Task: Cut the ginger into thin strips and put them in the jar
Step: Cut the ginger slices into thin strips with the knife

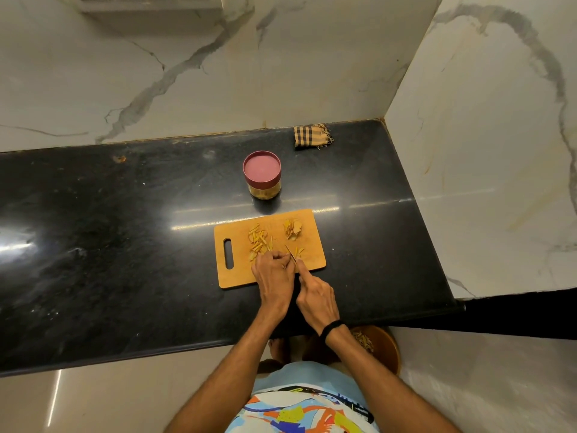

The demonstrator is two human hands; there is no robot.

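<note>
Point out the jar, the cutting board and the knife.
jar (262, 170): head view, centre of its red lid.
cutting board (239, 273): head view, bare wood near its front left corner.
knife (290, 253): head view, middle of the visible blade.

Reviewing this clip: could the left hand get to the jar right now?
Probably yes. The jar stands just past the far edge of the board, with only flat ginger strips between it and the left hand. Its lid is on, though.
</note>
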